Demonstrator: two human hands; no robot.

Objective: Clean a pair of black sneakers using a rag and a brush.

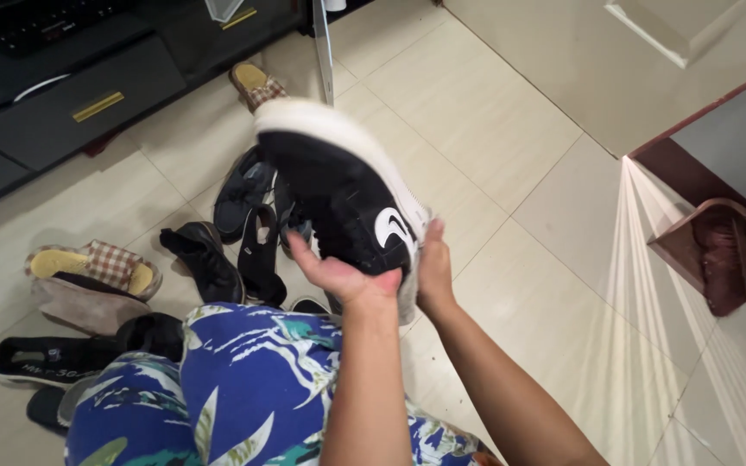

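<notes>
Slippers (97,267), two checked ones, lie far left on the floor (494,129); dark shoes (235,233) pile nearer centre. Your left hand (338,274) and right hand (433,267) hold one black sneaker (338,190) aloft, fingers (300,250) curled around its heel. Dustpan (718,250) sits right.

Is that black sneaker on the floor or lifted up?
Lifted: both hands hold the black sneaker above the tiled floor.
</notes>
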